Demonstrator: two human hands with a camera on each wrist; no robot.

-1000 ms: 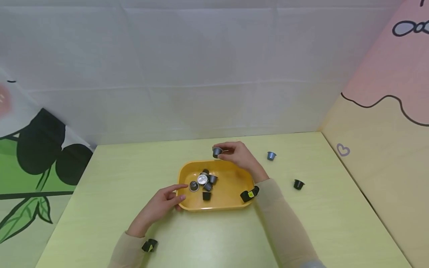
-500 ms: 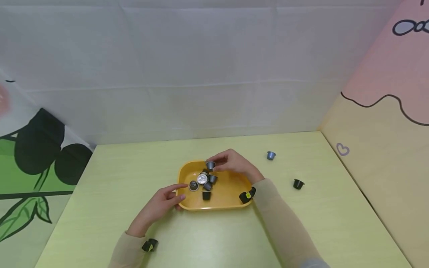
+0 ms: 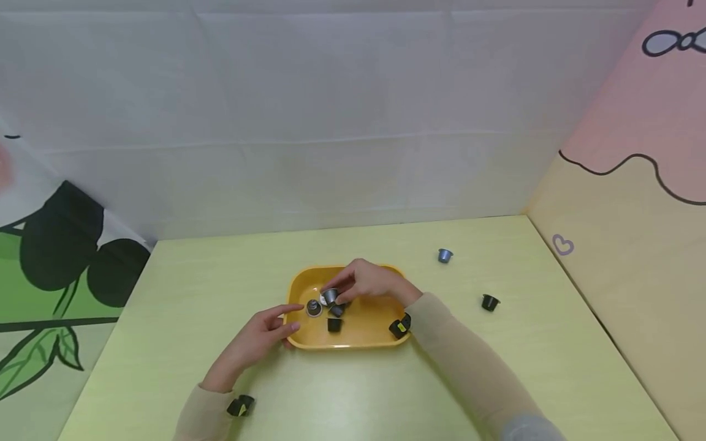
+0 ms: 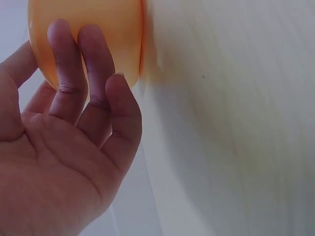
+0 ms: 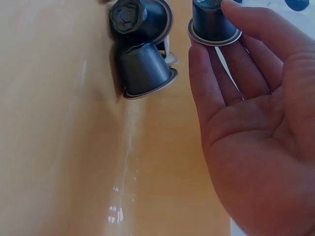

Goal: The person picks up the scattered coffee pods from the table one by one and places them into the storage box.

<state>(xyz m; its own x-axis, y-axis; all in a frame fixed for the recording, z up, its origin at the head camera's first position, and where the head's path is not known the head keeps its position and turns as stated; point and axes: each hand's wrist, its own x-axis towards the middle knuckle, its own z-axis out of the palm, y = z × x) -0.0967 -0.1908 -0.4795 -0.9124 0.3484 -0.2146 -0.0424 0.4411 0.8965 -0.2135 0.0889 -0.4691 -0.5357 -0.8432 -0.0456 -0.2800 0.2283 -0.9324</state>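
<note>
My right hand (image 3: 371,283) pinches a dark blue-grey coffee capsule (image 3: 330,296) between thumb and fingers, over the left part of a yellow tray (image 3: 375,334). In the right wrist view this held capsule (image 5: 212,24) has its wide rim downward. A black capsule (image 3: 334,325) and a dark one (image 3: 314,307) lie in the tray beside others partly covered by the hand. Two dark capsules touch in the right wrist view, the nearer capsule (image 5: 146,71) lying tilted. My left hand (image 3: 255,338) holds the tray's left end, with several fingers (image 4: 69,64) against its outer side.
On the pale table (image 3: 220,275), a blue capsule (image 3: 445,255) stands beyond the tray to the right. A black capsule (image 3: 489,302) lies farther right. A white sheet (image 3: 331,122) hangs behind the table, and a printed panel (image 3: 612,233) borders its right side.
My right hand has carried the capsule from above the tray's far rim, toward me and slightly left, down over the pile. The left hand keeps its place on the tray.
</note>
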